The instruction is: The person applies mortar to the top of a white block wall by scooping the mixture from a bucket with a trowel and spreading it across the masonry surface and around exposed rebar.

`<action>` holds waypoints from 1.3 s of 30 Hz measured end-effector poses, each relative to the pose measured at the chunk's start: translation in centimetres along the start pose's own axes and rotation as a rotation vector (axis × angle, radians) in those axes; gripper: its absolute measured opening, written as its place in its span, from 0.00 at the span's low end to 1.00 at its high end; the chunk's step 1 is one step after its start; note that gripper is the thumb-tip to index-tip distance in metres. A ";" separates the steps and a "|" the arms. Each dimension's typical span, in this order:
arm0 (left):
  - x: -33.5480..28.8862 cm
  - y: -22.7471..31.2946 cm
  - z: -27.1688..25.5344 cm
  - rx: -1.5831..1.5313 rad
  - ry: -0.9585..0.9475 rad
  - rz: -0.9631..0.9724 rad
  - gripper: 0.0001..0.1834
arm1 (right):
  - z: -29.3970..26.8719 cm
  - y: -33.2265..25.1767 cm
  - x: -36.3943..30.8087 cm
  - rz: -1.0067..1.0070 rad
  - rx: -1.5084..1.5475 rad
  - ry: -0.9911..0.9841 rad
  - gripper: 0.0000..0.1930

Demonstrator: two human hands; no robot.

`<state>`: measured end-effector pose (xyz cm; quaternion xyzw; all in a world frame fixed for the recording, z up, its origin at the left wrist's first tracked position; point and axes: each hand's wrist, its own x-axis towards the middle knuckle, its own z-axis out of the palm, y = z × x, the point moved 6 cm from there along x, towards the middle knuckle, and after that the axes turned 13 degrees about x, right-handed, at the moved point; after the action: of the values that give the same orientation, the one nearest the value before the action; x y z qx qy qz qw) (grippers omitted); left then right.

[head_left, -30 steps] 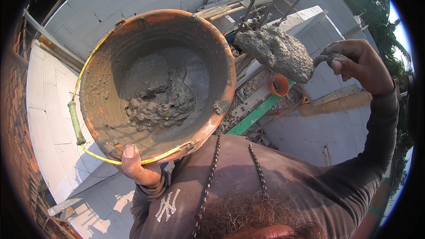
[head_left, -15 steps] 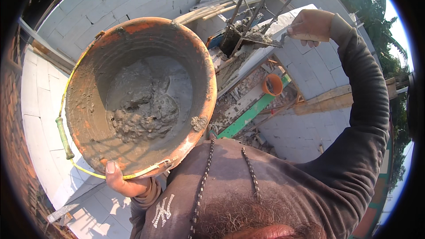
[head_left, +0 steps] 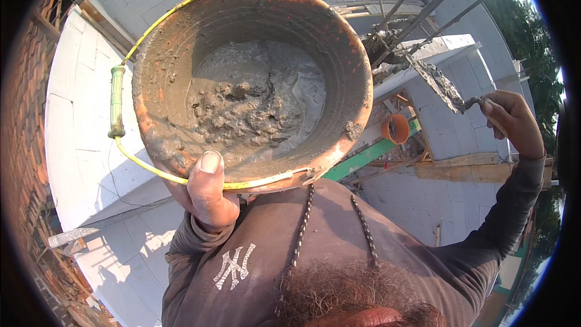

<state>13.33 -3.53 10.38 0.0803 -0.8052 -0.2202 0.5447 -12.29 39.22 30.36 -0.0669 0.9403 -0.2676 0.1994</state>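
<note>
My left hand [head_left: 212, 194] grips the near rim of a large orange bucket [head_left: 357, 94], thumb over the lip and fingers hidden beneath. Wet grey mortar [head_left: 254, 97] lies in the tilted bucket, and its inner wall is smeared with it. The yellow wire handle, with a green grip [head_left: 117, 102], hangs along the bucket's left side. Out to the right, my right hand [head_left: 514, 122] is closed round the handle of a trowel [head_left: 437, 82]. The trowel's blade is coated in mortar and points up and left, toward the steel bars, apart from the bucket.
Steel bars [head_left: 417, 12] rise from the top of a pale block wall [head_left: 448, 45] beyond the bucket. Lower down are a small orange bucket [head_left: 395, 128], a green plank [head_left: 369, 160] and rubble. White blocks [head_left: 82, 133] and roof tiles [head_left: 30, 115] stand at left.
The large bucket has shifted right and up in view with my left hand. My right hand has moved right and down, drawing the trowel back from among the steel bars.
</note>
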 end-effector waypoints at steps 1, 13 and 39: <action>1.3 0.8 0.4 -0.089 -0.029 -0.045 0.30 | 0.1 -0.9 -0.9 -0.051 0.025 0.048 0.20; 7.3 5.3 4.0 -0.868 -0.186 -0.485 0.59 | 17.5 -18.4 0.4 -1.067 -0.777 0.139 0.07; 1.9 1.1 1.0 -0.504 0.031 -0.610 0.42 | 6.4 -9.8 0.4 -0.502 0.183 -0.143 0.22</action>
<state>11.78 -2.93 12.14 0.1831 -0.6568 -0.5615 0.4688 -9.88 27.75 30.42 -0.2982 0.8498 -0.3870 0.1980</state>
